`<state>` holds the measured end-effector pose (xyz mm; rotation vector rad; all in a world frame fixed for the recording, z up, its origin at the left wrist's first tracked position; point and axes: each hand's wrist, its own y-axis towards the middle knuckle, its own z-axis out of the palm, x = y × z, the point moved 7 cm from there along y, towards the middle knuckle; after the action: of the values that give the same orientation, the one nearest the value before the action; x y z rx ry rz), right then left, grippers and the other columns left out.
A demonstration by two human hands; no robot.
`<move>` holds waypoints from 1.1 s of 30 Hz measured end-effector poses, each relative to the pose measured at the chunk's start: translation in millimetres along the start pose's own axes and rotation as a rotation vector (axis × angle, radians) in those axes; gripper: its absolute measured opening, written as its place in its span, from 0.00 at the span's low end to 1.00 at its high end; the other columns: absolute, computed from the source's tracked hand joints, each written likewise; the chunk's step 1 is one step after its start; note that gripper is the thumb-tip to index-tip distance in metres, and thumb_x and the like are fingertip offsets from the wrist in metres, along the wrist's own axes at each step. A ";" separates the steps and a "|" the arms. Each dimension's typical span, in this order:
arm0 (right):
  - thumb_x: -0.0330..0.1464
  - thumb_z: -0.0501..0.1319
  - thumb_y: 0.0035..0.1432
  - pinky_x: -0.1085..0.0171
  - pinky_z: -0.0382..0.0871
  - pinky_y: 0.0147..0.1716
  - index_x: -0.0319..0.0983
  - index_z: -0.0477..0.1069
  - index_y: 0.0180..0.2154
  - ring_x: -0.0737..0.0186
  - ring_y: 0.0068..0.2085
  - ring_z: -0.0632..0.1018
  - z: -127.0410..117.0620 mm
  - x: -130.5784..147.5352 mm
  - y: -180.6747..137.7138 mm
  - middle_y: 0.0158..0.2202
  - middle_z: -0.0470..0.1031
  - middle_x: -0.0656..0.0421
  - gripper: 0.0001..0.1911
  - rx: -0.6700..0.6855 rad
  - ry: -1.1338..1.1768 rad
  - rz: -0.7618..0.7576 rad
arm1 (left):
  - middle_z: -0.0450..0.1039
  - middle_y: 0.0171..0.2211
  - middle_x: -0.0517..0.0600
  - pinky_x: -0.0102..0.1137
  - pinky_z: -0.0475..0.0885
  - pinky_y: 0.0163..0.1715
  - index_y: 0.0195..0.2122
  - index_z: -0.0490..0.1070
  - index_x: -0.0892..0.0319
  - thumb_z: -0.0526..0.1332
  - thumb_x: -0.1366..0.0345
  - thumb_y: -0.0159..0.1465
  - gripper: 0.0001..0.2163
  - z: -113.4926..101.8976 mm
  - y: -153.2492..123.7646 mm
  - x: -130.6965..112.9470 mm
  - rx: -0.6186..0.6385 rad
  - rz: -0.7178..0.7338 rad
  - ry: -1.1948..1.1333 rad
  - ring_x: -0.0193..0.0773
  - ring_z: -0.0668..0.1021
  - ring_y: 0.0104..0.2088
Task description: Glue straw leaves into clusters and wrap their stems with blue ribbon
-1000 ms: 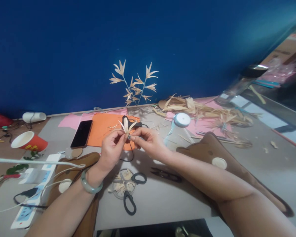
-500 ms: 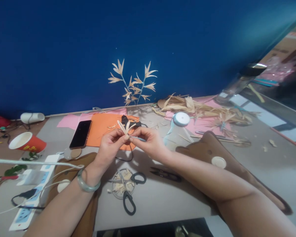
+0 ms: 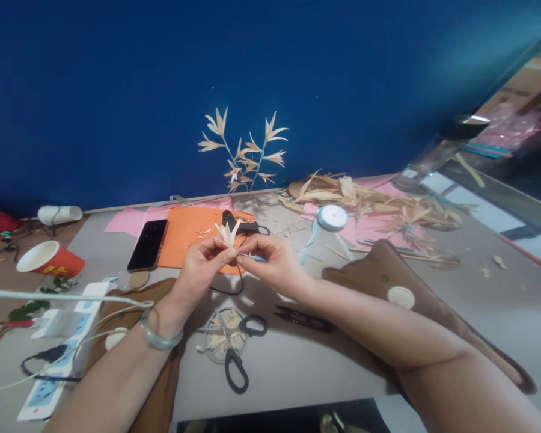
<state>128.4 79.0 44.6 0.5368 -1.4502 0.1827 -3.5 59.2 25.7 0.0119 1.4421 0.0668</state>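
My left hand [image 3: 204,264] pinches the base of a small pale flower [image 3: 228,233] that looks made of dried husk, its petals pointing up. Close against it, my right hand [image 3: 273,263] is closed on a light-blue strip of tape [image 3: 253,257] at the flower's base. The fingertips of both hands nearly meet and hide the join. A roll of light-blue tape [image 3: 332,218] lies behind my right hand, a loose length hanging from it. Beyond, branches with husk flowers [image 3: 247,159] stand upright against the blue wall.
Scissors [image 3: 237,370] rest on a round dish of scraps below my hands, beside black thread snips [image 3: 303,319]. A phone [image 3: 147,245], orange sheet [image 3: 177,240], glue gun [image 3: 246,226] and red paper cup [image 3: 54,260] lie around. Husks [image 3: 347,193] pile up right; a power strip [image 3: 63,355] is left.
The flower has turned a little between my fingers, and its petals now stand closer together. The blue strip has shifted slightly with my right fingers. Both arms stay nearly in place.
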 end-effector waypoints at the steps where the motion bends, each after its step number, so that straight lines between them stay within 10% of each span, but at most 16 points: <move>1: 0.32 0.67 0.50 0.64 0.73 0.35 0.36 0.72 0.27 0.63 0.32 0.79 0.1 -0.5 -0.2 0.28 0.78 0.58 0.06 -0.002 0.003 0.000 | 0.75 0.23 0.47 0.28 0.72 0.32 0.25 0.73 0.62 0.70 0.62 0.53 0.10 0.7 -0.2 0.9 0.003 -0.014 -0.013 0.32 0.76 0.26; 33: 0.40 0.70 0.48 0.66 0.70 0.34 0.36 0.73 0.28 0.67 0.30 0.76 -2.7 -15.7 7.1 0.28 0.77 0.60 0.14 0.080 0.118 0.107 | 0.71 0.24 0.45 0.25 0.69 0.28 0.26 0.72 0.60 0.73 0.65 0.48 0.10 5.1 -1.6 2.6 0.039 -0.065 -0.184 0.30 0.73 0.25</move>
<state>125.7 89.5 31.0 0.5056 -1.3615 0.3528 1.9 58.0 23.7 0.0031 1.2586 -0.0161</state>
